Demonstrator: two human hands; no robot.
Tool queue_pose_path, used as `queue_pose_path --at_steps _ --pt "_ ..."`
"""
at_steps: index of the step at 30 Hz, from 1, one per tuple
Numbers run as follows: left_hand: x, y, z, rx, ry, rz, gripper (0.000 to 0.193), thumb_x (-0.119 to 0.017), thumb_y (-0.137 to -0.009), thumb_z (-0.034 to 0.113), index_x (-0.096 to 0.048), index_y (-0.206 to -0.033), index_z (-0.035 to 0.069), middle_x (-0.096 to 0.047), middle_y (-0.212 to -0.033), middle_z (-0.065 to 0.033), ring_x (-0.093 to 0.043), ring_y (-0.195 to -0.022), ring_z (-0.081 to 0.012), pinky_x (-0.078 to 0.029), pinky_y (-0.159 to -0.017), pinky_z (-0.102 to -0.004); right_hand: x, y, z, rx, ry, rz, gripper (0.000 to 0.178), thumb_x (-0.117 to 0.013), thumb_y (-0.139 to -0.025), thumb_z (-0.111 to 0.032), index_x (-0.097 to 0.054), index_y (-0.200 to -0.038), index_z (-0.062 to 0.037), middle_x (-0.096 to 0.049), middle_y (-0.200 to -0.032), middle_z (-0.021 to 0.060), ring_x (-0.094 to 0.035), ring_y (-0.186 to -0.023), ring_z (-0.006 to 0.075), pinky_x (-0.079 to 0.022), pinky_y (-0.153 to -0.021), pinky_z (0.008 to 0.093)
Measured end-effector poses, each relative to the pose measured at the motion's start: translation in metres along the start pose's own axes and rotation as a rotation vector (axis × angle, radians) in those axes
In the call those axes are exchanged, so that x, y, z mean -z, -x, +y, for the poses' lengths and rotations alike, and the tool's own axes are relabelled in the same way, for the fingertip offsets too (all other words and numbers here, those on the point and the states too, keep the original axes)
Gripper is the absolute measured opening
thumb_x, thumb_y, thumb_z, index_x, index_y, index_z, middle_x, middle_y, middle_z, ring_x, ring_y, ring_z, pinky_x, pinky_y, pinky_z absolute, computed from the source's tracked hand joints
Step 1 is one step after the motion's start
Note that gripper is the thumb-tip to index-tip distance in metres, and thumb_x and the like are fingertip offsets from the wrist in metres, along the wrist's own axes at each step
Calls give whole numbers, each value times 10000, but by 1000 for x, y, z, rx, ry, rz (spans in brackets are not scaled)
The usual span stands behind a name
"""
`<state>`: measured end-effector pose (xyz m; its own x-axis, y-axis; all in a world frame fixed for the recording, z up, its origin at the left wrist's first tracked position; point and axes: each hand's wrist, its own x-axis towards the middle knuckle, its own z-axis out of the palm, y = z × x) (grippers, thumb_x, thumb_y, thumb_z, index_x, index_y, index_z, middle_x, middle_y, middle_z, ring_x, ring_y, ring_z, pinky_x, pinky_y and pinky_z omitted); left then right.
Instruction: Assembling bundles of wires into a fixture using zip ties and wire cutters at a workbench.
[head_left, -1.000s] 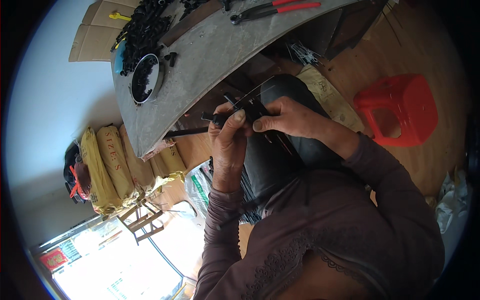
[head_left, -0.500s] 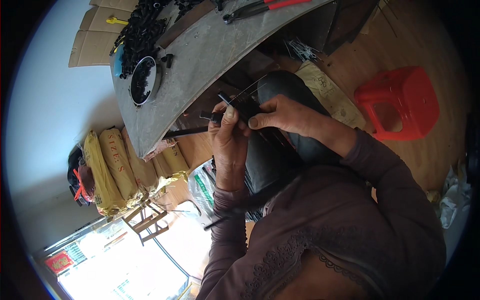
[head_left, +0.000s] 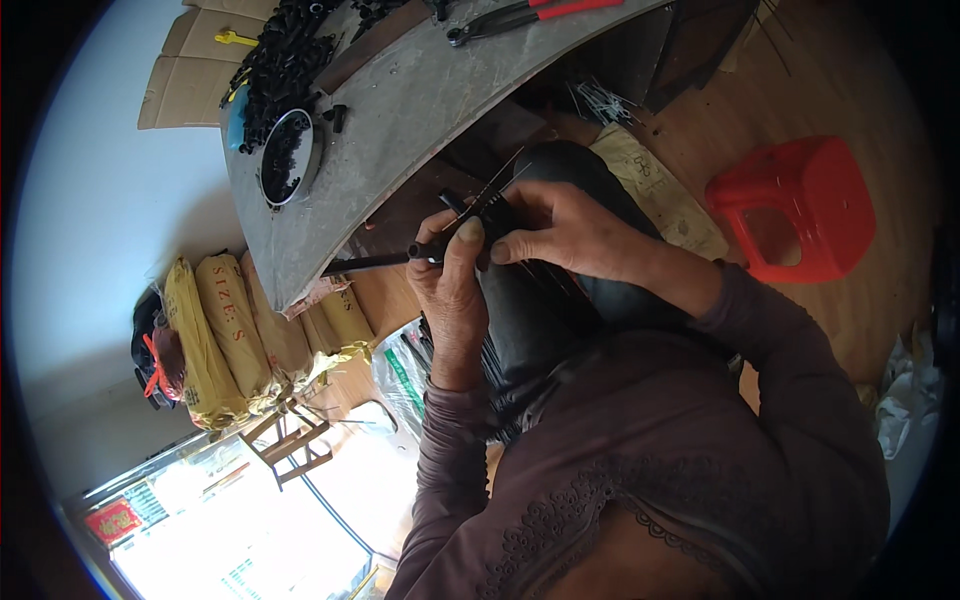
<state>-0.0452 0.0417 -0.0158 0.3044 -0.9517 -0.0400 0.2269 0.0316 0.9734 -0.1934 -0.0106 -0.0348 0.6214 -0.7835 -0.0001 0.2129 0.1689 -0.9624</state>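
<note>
My left hand is closed around a short black tube-like fitting, whose round hollow end sticks out beside the thumb. A second black stub shows above the fingers. Close by on the right, my right hand is curled with its thumb bent in, gripping a bundle of thin black rods that look like umbrella ribs. Thin wires reach up from between both hands. Dark rods lie across my lap, below the hands. My fingers hide where the fitting meets the bundle.
The grey table ahead carries a pile of black plastic fittings, a round tub of small black parts and red-handled pliers. A red stool stands right; yellow sacks lean left. Metal rods lie under the table.
The fitting in my left hand has turned so its hollow end shows, and the wires now point more upward. A dark blurred strip over my left forearm is gone.
</note>
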Motion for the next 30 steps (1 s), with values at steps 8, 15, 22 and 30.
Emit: queue_pose_path --at_steps 8,15,22,30 --pt "9 -2 3 59 29 -28 177 -685 -870 157 -641 -977 23 -601 -808 20 -513 -734 -44 -418 -674 -210 -22 -2 -2 -96 -352 29 299 -633 -871 -40 -503 -1132 28 -615 -834 68 -609 -653 125 -515 -582 263" --pt "19 -32 18 1 -60 55 499 -408 -983 469 -637 -996 26 -544 -761 0 -469 -629 -94 -382 -598 -232 -27 -5 -9 -116 -288 84 356 -639 -869 -48 -493 -1190 1 -588 -776 50 -583 -605 116 -505 -544 253" --pt "9 -66 38 194 10 -287 697 -261 -964 619 -615 -888 23 -566 -798 -46 -511 -755 -147 -418 -730 -294 -32 -5 -12 -138 -194 84 301 -631 -881 -78 -502 -1145 -13 -567 -756 40 -558 -610 100 -482 -537 248" --pt "13 -64 29 191 73 -370 403 -568 -940 349 -588 -1130 -5 -598 -904 -36 -543 -883 -132 -427 -842 -270 -28 -3 -12 -123 -211 80 138 -596 -911 -123 -533 -984 -25 -542 -740 36 -527 -585 104 -436 -514 250"
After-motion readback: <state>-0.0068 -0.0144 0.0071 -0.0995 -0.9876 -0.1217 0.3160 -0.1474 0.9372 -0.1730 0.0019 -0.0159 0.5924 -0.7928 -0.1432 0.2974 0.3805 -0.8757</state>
